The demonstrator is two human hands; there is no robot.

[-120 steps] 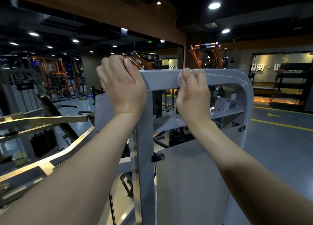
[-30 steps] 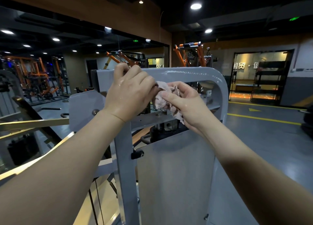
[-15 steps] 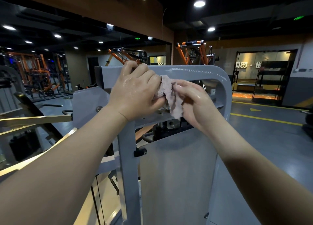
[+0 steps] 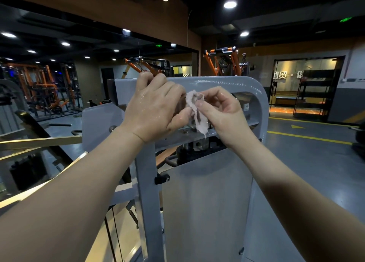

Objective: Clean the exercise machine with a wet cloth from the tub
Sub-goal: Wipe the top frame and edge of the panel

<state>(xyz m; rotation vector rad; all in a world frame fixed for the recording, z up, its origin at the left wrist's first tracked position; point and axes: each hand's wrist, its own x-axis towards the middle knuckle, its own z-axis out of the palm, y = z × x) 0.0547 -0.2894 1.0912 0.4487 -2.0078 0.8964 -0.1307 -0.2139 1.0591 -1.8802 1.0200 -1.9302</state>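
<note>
- left hand [image 4: 156,108]: curled, thumb pinching the cloth [image 4: 197,111] edge, i judge to refold it.
- right hand [image 4: 221,113]: fingertips pinching its other side; the cloth hangs between my hands.
- machine [image 4: 237,84]: wet top bar just beyond both hands.
- tub: not in view.

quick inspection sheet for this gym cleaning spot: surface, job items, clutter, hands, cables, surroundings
surface: grey machine frame; its top bar shows wet streaks
job's things: pale cloth, crumpled, held in front of the frame's opening; tub not in view
clutter: nothing seen
grippers: left hand is wet, fingers hooked over the top bar, thumb by the cloth; right hand pinches the cloth
cables: thin dark cables run down left of the upright
surroundings: orange machines, yellow floor line, black shelving, mirror wall at left
</note>
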